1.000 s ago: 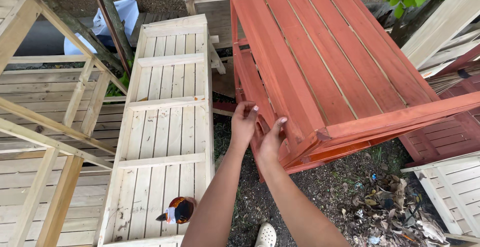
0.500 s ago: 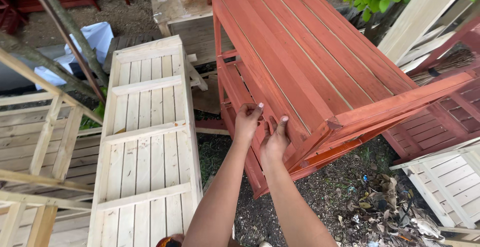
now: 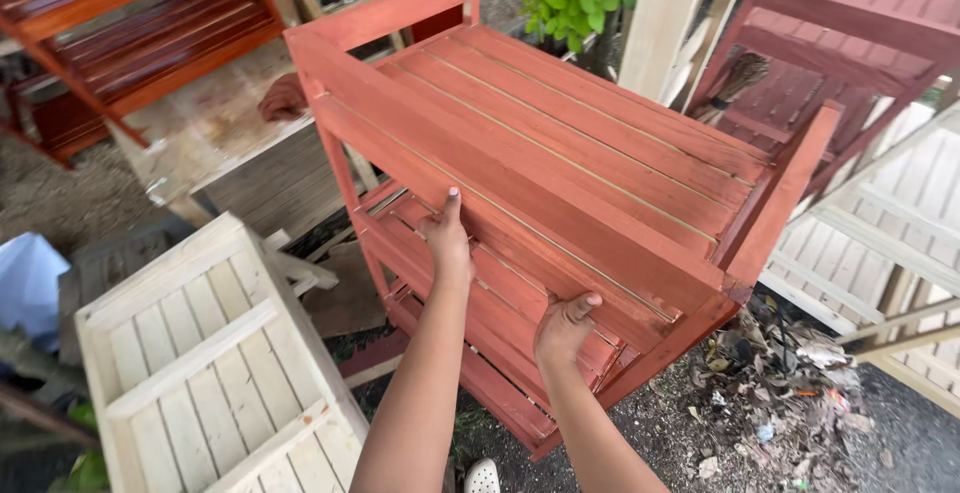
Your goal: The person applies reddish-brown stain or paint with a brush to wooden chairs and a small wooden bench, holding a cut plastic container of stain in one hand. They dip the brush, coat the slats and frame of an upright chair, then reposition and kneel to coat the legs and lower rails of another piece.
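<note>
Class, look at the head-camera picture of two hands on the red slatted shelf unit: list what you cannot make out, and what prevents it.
- Left hand: palm and fingertips, pressed flat against the red shelf unit.
- Right hand: fingers curl under the front rail, hidden.
- Shelf unit's feet: hidden behind both forearms and its lower slats.
- Unpainted rack: cut off by the bottom edge.
- Litter on the ground: too small to identify.

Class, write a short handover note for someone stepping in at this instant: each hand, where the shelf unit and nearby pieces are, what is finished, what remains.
Left hand: flat on the front rail of the red slatted shelf unit, fingers up.
Right hand: gripping under that rail, thumb on top.
The unit stands tilted on gravel, fully painted red.
An unpainted slatted rack lies at the left.
Done: the red coat on this unit.
Left: the bare rack has no paint.
</note>
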The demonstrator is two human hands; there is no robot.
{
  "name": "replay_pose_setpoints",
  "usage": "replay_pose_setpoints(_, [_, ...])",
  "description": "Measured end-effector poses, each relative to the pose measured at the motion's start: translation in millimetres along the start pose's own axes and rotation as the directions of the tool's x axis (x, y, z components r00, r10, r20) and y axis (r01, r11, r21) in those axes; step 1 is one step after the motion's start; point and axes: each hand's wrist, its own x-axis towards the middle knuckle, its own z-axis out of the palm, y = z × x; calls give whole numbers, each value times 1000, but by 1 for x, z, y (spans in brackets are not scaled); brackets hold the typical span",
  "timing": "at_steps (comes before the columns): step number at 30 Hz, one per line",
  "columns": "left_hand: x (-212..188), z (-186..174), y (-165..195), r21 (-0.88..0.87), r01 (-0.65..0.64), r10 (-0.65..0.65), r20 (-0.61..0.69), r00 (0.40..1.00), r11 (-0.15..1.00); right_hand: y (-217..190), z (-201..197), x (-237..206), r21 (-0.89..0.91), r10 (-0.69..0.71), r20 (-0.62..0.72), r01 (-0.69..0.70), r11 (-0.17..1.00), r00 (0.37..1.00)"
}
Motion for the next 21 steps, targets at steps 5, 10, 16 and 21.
replay_pose_setpoints(5, [-2, 37, -14, -171, 121, -105, 98, 990, 978, -4, 4, 37, -12, -24, -120, 23, 1000, 992])
replay_pose_setpoints(10, [18, 48, -23, -300, 172, -49, 376, 925, 938, -9, 10, 59, 75, 19, -145, -9, 997, 989])
replay_pose_setpoints(16, [29, 54, -32, -289, 198, -78, 378, 923, 937, -11, 12, 65, 99, 15, -165, 2, 995, 986])
replay_pose_setpoints(21, [30, 46, -16, -290, 294, -146, 441, 885, 911, -8, 16, 64, 100, 3, -183, 15, 995, 983])
